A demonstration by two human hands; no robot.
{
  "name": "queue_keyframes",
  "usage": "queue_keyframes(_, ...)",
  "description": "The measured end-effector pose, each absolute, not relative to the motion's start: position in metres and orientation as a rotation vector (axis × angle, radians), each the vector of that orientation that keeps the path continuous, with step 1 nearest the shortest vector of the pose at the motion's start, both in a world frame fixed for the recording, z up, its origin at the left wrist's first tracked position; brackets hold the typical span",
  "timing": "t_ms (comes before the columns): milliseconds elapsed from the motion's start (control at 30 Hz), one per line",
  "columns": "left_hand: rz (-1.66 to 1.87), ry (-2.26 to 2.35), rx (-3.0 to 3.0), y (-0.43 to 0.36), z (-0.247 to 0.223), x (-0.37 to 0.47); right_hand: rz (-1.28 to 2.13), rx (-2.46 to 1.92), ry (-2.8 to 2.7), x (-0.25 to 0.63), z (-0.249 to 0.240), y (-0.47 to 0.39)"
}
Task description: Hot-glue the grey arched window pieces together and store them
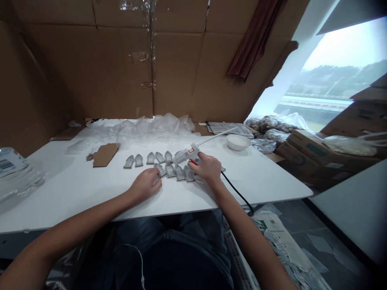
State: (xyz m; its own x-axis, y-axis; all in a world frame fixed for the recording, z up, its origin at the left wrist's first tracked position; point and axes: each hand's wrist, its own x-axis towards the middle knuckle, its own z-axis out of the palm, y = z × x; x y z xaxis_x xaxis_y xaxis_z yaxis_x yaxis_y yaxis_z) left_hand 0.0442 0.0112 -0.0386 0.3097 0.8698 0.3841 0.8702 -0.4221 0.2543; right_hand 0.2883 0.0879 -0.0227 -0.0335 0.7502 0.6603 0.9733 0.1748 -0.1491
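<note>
My right hand (208,166) is wrapped round the handle of a white and grey hot glue gun (186,154). Its nozzle points left over the grey pieces, and a long white glue stick (218,135) sticks out of its back. Several small grey lantern-shaped pieces (180,172) lie in two loose rows on the white table (90,189). My left hand (147,184) is closed at the left end of the near row, its fingertips at one grey piece (160,170). Whether they grip that piece is hard to see, as the fingers hide part of it.
A white bowl (238,142) stands at the back right. Crumpled clear plastic (151,129) lies along the back, with a torn cardboard piece (105,155) before it. A large clear bottle (15,173) is at far left. A black cord (237,192) runs over the front edge.
</note>
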Motion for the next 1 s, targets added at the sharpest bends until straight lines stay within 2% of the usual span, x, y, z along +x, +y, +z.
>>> queue_keyframes(567, -0.609, -1.702, -2.445, 0.0093, -0.0373, 0.0462, -0.475, -1.631, -1.828, 0.2878, -0.0228, 0.0880)
queue_keyframes(1000, -0.717, -1.503, -2.475, 0.0117, -0.0408, 0.0429, -0.478, -1.675, -1.851, 0.2872, -0.0224, 0.0877)
